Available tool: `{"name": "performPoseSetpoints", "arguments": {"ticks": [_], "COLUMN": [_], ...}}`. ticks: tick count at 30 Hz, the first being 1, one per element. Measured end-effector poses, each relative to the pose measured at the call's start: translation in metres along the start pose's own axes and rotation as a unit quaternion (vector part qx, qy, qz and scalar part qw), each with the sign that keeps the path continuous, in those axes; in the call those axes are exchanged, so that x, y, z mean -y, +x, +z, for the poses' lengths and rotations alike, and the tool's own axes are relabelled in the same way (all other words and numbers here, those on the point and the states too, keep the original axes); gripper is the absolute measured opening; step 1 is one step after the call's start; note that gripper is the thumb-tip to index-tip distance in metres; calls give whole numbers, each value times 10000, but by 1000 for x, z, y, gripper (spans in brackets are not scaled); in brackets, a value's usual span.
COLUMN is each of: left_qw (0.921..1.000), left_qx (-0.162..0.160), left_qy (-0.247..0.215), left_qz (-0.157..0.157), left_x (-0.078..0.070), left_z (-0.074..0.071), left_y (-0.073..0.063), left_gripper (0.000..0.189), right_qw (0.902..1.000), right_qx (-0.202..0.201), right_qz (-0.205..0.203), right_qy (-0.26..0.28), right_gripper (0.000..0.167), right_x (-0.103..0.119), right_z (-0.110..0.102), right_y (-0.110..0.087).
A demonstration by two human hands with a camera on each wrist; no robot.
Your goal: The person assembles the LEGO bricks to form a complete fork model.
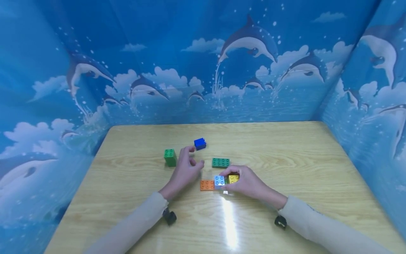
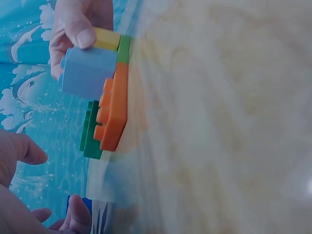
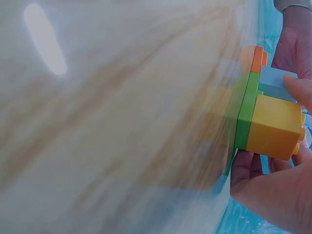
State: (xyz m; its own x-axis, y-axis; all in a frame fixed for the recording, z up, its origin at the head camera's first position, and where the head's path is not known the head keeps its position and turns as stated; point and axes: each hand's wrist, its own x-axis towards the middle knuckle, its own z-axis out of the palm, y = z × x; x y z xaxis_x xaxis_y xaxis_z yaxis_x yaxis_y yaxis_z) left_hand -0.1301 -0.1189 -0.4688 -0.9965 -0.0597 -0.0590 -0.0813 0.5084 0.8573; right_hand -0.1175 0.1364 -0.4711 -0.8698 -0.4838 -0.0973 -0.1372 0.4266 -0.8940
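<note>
My right hand (image 1: 245,181) holds a light blue brick (image 1: 219,181), its thumb on the near side and a finger reaching to the far side. That brick stands where an orange brick (image 2: 114,109) and a light green flat brick (image 3: 247,109) meet end to end. Beside it, a yellow brick (image 3: 274,126) sits on the light green one, within the curve of my right hand. My left hand (image 1: 187,167) is empty, thumb and fingers apart, between a tall green stack (image 1: 170,157) and the other bricks. Its fingertips lie close to a dark blue brick (image 1: 200,144).
A dark green flat brick (image 1: 220,162) lies just beyond the joined bricks. All stand on a light wooden table (image 1: 133,211) with a bright reflection in front. Blue dolphin-print curtains (image 1: 177,53) enclose the back and sides.
</note>
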Motion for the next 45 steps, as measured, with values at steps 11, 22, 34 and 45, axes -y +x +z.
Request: {"name": "performPoseSetpoints", "arguments": {"ticks": [11, 22, 34, 45], "left_qw": [9991, 9989, 9963, 9966], "left_qx": [-389, -344, -403, -282], "left_qy": [-117, -308, -653, -558], "left_qz": [115, -72, -400, -542], "left_x": [-2, 0, 2, 1], "left_z": [1, 16, 17, 17], "left_y": [28, 51, 68, 64], "left_gripper": [77, 80, 52, 37], "right_qw": [9997, 9994, 9992, 9990], "right_qx": [-69, -138, -133, -113], "right_qz": [246, 332, 384, 415], "right_qy": [-61, -9, 21, 83], "right_gripper": [38, 39, 39, 39], "right_x": [6, 6, 7, 7], "right_z": [2, 3, 3, 2], "right_y": [1, -3, -3, -3]}}
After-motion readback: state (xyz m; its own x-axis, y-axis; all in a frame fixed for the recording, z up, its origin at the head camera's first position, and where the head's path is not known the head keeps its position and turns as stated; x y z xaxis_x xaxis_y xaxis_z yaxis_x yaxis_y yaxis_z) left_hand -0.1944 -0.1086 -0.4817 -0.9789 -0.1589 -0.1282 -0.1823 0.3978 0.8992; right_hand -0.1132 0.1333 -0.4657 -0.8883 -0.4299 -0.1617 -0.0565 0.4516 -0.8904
